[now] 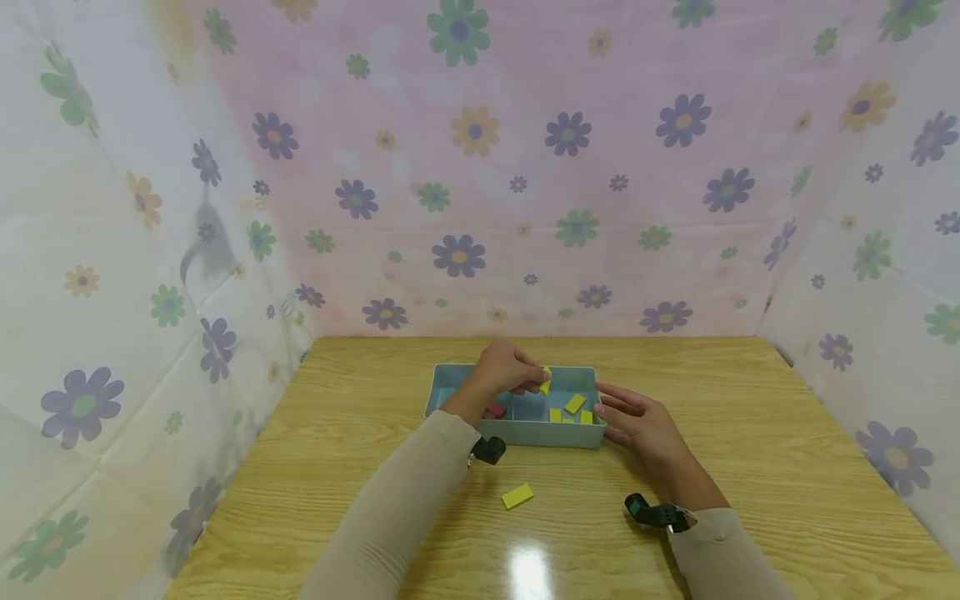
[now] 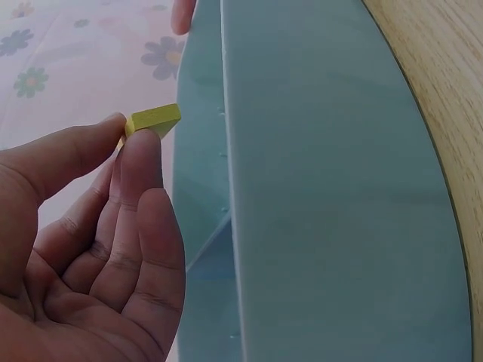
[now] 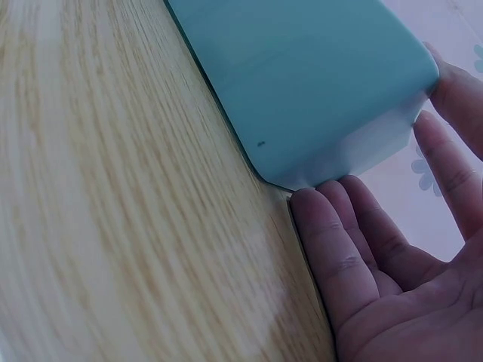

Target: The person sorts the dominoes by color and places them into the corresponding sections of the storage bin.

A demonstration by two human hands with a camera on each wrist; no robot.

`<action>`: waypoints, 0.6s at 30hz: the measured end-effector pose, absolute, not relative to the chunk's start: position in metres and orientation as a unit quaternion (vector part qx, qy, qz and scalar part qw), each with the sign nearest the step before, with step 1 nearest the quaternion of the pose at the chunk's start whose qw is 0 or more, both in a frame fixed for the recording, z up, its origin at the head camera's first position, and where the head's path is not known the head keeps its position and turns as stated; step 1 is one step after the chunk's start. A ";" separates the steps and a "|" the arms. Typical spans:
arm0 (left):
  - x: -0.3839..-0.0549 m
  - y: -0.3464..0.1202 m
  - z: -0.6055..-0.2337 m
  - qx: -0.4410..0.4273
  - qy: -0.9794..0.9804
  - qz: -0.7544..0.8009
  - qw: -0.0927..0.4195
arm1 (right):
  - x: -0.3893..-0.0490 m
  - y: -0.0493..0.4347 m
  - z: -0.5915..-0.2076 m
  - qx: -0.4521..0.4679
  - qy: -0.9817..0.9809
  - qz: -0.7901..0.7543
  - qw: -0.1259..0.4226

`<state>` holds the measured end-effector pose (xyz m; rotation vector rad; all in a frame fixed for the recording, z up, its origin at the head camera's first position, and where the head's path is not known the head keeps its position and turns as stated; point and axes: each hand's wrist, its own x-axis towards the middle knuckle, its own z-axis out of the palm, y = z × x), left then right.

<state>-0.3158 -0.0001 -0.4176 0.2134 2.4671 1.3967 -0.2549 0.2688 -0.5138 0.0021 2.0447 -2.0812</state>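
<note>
My left hand (image 1: pixel 504 371) pinches a yellow rectangular block (image 2: pixel 155 118) between thumb and fingers. It holds the block above the right part of a blue-green divided box (image 1: pixel 555 435). Several yellow blocks (image 1: pixel 575 404) lie inside that right part. Red pieces (image 1: pixel 496 409) show in the left part, partly hidden behind my left wrist. At the box's right end is my right hand (image 1: pixel 647 429), fingers extended and fingertips against the end wall. In the right wrist view, those fingers (image 3: pixel 336 241) reach the lower edge of the wall, with the thumb up at the rim.
One more yellow block (image 1: pixel 517 497) lies on the wooden table (image 1: pixel 360 492) in front of the box, between my forearms. A flower-patterned cloth (image 1: pixel 517 275) hangs behind the table and along both sides.
</note>
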 end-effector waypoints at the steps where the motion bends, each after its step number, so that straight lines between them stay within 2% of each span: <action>1: -0.316 0.000 -0.417 0.075 0.858 0.487 0.149 | -0.255 0.269 -0.513 0.000 0.697 -0.709 0.112; 18: -0.313 -0.001 -0.416 0.079 0.849 0.500 0.150 | -0.255 0.270 -0.513 0.002 0.700 -0.706 0.112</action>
